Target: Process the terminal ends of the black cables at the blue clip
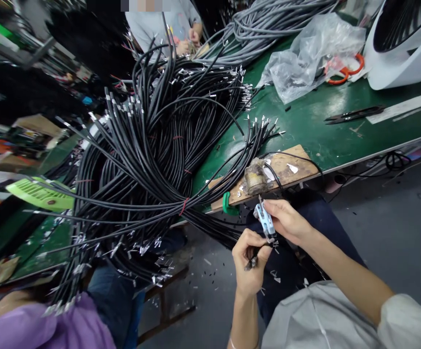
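My left hand [250, 261] is closed round black cables [228, 232], whose stripped, pale ends poke out between thumb and finger. Just above it, my right hand [290, 220] pinches a light-blue plastic clip [266, 220]. A thin metal shaft joins this clip to a small, worn motor [254, 179] on a wooden board [294, 162]. The cable tips meet the lower end of the clip. From my left hand the cables run up and left into a bundle bound with a red tie [184, 207].
A big heap of black cables [159, 126] covers the left of the green table [341, 106]. Snips [356, 115], orange-handled scissors [345, 72], a plastic bag [305, 58] and a white fan [388, 72] lie rightward. Co-workers sit opposite and at left, one in a purple top [50, 325].
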A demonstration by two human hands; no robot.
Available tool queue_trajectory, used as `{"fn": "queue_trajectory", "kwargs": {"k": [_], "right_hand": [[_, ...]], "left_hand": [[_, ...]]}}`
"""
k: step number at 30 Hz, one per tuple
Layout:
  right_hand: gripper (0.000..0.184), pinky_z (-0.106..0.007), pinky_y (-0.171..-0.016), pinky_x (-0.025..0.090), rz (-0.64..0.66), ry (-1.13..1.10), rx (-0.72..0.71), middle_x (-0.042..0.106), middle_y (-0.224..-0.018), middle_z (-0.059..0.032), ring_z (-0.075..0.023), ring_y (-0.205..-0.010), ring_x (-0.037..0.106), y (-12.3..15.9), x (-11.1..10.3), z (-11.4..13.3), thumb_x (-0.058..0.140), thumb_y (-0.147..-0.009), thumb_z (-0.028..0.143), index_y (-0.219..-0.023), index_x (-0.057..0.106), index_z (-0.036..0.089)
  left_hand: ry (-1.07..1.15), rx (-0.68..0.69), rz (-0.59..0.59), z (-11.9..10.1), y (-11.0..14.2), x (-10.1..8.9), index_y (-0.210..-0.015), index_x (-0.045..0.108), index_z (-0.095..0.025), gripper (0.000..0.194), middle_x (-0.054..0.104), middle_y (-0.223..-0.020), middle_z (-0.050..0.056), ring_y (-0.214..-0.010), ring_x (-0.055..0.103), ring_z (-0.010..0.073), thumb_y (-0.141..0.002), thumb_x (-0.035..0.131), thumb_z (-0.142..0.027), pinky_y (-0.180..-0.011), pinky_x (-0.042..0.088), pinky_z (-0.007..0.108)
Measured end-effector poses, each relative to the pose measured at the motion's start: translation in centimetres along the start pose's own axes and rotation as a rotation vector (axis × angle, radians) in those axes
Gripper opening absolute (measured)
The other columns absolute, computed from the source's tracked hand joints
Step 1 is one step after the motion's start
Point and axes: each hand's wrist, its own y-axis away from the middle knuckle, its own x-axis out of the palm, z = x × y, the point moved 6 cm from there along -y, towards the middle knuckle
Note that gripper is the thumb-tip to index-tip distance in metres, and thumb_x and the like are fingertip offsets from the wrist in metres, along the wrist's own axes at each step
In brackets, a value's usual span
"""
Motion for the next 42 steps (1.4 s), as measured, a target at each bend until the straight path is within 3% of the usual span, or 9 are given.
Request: {"fn": "queue_trajectory", "kwargs": {"k": [6,11,16,20,25,30,33,39,42], "right_hand": [[0.044,-0.023,-0.053,0.043,0.065,-0.172,0.076,0.059,-0.061,-0.0018,-0.0104,-0.054,0.052,0.2,0.1,-1.1,0.07,-0.073,0.056,-0.067,0.066,0.012],[0.05,-0.023,-0.052,0.04,0.0,-0.173,0.107,0.061,-0.064,-0.0043,-0.0103,-0.055,0.049,0.6,-3.2,-2.7,0.058,-0.081,0.061,-0.074,0.067,0.012],[0.036,-0.024,-0.055,0.042,-0.152,0.12,-0.023,0.061,-0.067,-0.0036,-0.0105,-0.058,0.05,2.9,-7.3,-2.0,0.068,-0.078,0.048,-0.081,0.069,0.012],[0.026,-0.026,-0.061,0.047,-0.303,0.429,-0.154,0.063,-0.071,-0.0033,-0.0142,-0.066,0.057,5.2,-8.9,-0.6,0.068,-0.08,0.041,-0.082,0.069,0.014],[0.017,-0.026,-0.056,0.045,-0.334,0.742,-0.386,0.061,-0.067,-0.0023,-0.0146,-0.061,0.056,7.4,-6.2,1.0,0.064,-0.084,0.032,-0.077,0.068,0.017],[0.007,-0.027,-0.061,0.047,-0.087,0.838,-0.668,0.062,-0.072,-0.0032,-0.0146,-0.066,0.056,8.6,-0.4,2.0,0.069,-0.082,0.022,-0.084,0.068,0.016],[0.005,-0.026,-0.061,0.046,-0.031,0.819,-0.717,0.062,-0.073,-0.0036,-0.0138,-0.068,0.056,8.5,1.1,2.2,0.067,-0.083,0.019,-0.087,0.067,0.015],[0.02,-0.03,-0.062,0.038,-0.254,0.91,-0.821,0.049,-0.061,0.0,-0.0132,-0.062,0.043,8.5,1.0,1.4,0.059,-0.083,0.008,-0.065,0.057,0.016],[0.018,-0.03,-0.062,0.036,-0.347,0.749,-0.795,0.049,-0.064,-0.0005,-0.0139,-0.064,0.042,8.5,0.6,0.1,0.057,-0.084,0.008,-0.067,0.059,0.016]], "left_hand": [[-0.062,-0.079,0.047,0.0,-0.7,0.6,-0.067,0.058,-0.016,0.019,0.05,-0.066,-0.001,-0.061,0.048,0.011,-0.081,0.067,-0.027,-0.056,0.038,0.022],[-0.125,-0.045,0.054,-0.4,-0.3,0.1,-0.066,0.061,-0.016,0.019,0.053,-0.063,-0.001,-0.059,0.05,0.0113,-0.08,0.067,-0.027,-0.055,0.039,0.022],[-0.101,0.076,0.153,-0.9,-0.1,-0.1,-0.075,0.071,-0.019,0.015,0.066,-0.068,0.005,-0.065,0.06,0.0161,-0.082,0.067,-0.03,-0.061,0.047,0.027],[-0.116,0.065,0.207,-0.6,-0.2,-0.5,-0.072,0.071,-0.017,0.023,0.057,-0.054,0.001,-0.05,0.051,0.0118,-0.079,0.07,-0.039,-0.05,0.041,0.023],[-0.044,-0.065,0.149,0.2,0.5,-1.0,-0.087,0.063,-0.017,0.015,0.058,-0.079,0.004,-0.064,0.056,0.0128,-0.084,0.064,-0.032,-0.057,0.045,0.024],[-0.14,-0.025,0.093,-0.2,2.0,-1.4,-0.079,0.063,-0.016,0.006,0.056,-0.072,0.002,-0.06,0.053,0.0115,-0.081,0.066,-0.021,-0.051,0.041,0.021],[-0.244,0.042,0.11,-0.9,2.3,-1.3,-0.078,0.065,-0.016,0.002,0.056,-0.066,0.001,-0.058,0.052,0.0109,-0.078,0.067,-0.017,-0.052,0.039,0.02],[-0.458,0.076,0.081,-1.5,2.4,-0.2,-0.08,0.063,-0.016,0.004,0.051,-0.064,-0.002,-0.055,0.047,0.0095,-0.082,0.06,-0.015,-0.051,0.035,0.02],[-0.534,0.038,0.023,-1.4,2.5,0.2,-0.073,0.058,-0.016,0.014,0.048,-0.062,-0.002,-0.056,0.045,0.0099,-0.087,0.054,-0.017,-0.054,0.034,0.021]]}}
